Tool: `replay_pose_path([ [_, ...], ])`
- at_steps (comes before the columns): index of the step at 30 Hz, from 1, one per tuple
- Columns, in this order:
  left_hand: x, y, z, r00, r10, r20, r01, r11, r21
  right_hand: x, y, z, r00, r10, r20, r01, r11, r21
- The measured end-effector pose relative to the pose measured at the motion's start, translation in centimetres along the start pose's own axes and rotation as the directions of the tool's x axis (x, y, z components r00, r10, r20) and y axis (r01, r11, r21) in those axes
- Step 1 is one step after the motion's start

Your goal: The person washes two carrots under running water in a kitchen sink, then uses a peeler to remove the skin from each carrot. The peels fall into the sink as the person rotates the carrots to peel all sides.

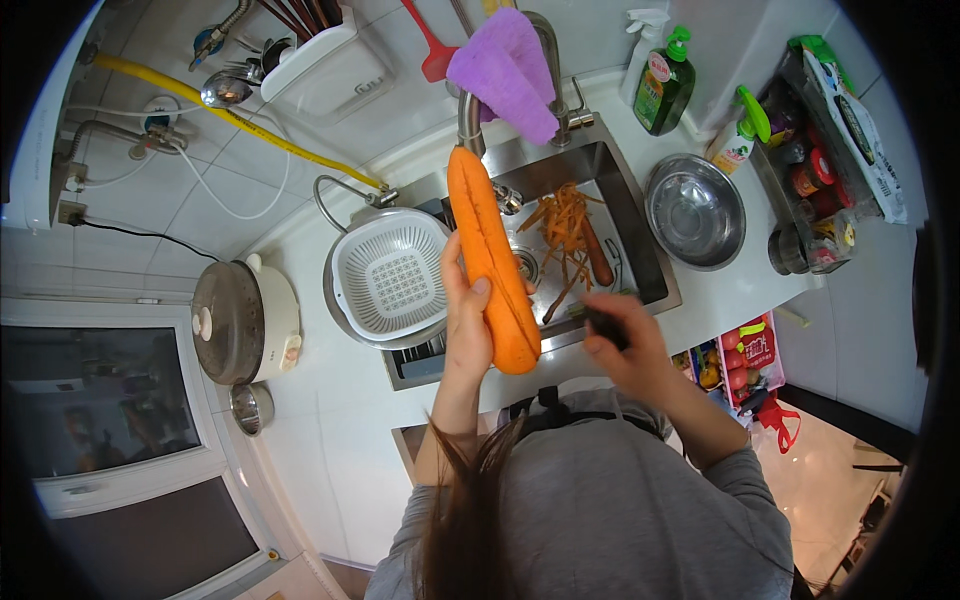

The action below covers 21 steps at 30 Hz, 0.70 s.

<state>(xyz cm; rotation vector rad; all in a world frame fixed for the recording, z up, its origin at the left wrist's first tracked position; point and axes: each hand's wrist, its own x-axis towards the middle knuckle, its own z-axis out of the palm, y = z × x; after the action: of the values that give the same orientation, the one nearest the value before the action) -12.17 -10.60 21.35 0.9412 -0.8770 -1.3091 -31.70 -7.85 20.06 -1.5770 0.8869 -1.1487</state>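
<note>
My left hand (pixel 469 322) is wrapped around a large peeled orange carrot (pixel 495 262), held tilted above the sink's near left part. A dark groove runs lengthwise along the carrot. To its right, my right hand (pixel 634 345) grips a small dark-handled tool (pixel 607 327); its working end is blurred and I cannot tell its kind. Below, in the stainless steel sink (pixel 651 255), lies a heap of carrot peelings (pixel 564 221). A darker, seemingly unpeeled carrot (pixel 596 253) rests against them, beside a thin metal-framed utensil (pixel 616 262).
A white colander (pixel 394 281) sits in a metal bowl left of the sink. On the right stands a steel bowl (pixel 696 214), with a green soap bottle (pixel 664 90) behind. A purple cloth (pixel 510 71) hangs over the faucet (pixel 471 124). An electric cooker (pixel 247 322) stands far left.
</note>
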Motion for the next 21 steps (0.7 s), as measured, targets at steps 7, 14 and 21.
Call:
replay_pose_path([
  [7,-0.3,0.1,-0.5,0.999,0.029,-0.015,-0.028,0.997,0.078,1.1,-1.9,-3.1,0.904,0.420,0.082,-0.413,0.804,0.429],
  [14,-0.8,-0.7,0.7,1.000,0.003,0.007,-0.003,0.999,0.046,1.7,-2.0,0.7,0.974,0.212,0.076,-0.210,0.977,-0.042],
  [21,-1.2,-0.9,1.6,0.985,0.171,-0.026,-0.163,0.966,0.201,2.2,-2.0,2.2,0.995,0.067,0.076,-0.047,0.968,-0.247],
])
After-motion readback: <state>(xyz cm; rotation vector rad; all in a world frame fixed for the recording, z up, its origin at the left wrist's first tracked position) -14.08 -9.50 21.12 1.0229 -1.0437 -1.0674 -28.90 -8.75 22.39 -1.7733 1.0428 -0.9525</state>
